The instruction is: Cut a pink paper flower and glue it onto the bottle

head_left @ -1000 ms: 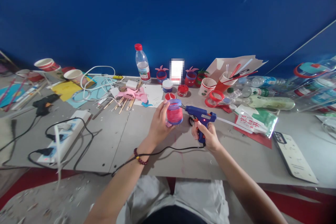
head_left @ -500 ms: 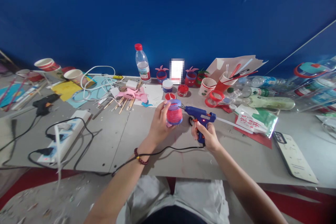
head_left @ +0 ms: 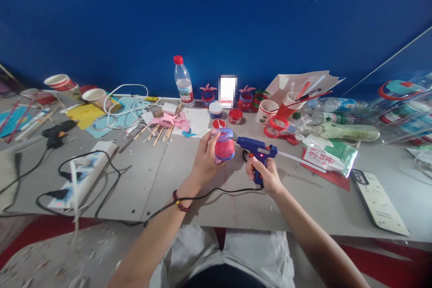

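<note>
My left hand (head_left: 204,156) is closed around the side of a small round pot (head_left: 224,147), pinkish red in the middle with blue-violet bands at rim and base. In my right hand (head_left: 265,173) is a blue hot glue gun (head_left: 257,149) with a glowing red light. Its nozzle points left and meets the pot's upper edge; whether it touches cannot be made out. A white glue stick (head_left: 300,161) juts from the gun's back. The gun's black cord (head_left: 216,191) runs across my left wrist, over a beaded bracelet (head_left: 180,201).
Behind the pot stand open paint jars (head_left: 235,116), decorated pots (head_left: 208,97) and a water bottle (head_left: 184,82). Left are wooden sticks (head_left: 158,132), a power strip (head_left: 84,175) and another glue gun (head_left: 59,133). Right are paper cups (head_left: 266,112), plastic bottles (head_left: 347,131) and a phone (head_left: 380,202).
</note>
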`<action>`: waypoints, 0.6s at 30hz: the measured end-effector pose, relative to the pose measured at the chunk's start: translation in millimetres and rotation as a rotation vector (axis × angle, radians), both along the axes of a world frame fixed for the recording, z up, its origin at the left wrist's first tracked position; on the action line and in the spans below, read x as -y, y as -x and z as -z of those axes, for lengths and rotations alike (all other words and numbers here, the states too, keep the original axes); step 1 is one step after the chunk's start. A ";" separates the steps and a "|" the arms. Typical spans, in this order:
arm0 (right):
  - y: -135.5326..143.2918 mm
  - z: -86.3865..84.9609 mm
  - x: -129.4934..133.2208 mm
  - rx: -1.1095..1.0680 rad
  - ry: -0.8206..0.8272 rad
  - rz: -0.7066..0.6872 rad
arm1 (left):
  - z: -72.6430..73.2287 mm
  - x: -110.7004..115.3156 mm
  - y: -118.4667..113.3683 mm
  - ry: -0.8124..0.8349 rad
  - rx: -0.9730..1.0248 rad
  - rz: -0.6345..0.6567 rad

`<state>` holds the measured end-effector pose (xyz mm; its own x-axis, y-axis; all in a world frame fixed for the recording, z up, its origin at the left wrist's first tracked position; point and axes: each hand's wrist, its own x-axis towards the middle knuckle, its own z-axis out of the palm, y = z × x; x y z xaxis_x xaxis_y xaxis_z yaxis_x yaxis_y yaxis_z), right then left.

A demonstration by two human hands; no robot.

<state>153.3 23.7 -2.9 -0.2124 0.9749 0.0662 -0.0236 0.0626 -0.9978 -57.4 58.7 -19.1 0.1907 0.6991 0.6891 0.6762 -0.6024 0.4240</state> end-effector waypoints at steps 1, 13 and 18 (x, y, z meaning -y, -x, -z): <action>0.3 -0.8 0.1 0.004 0.002 0.003 | -0.2 0.2 0.2 0.009 -0.002 0.000; 1.9 1.0 1.8 -0.067 0.054 0.052 | 1.0 0.5 1.4 0.023 -0.004 0.005; 1.6 2.0 1.9 -0.100 0.070 0.059 | 1.7 1.6 2.2 0.041 -0.002 0.008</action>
<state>151.6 21.8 -4.9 -0.1506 0.9885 0.0159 -0.1217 -0.0025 -0.9926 -59.6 57.1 -20.8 0.1978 0.7252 0.6595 0.6719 -0.5902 0.4475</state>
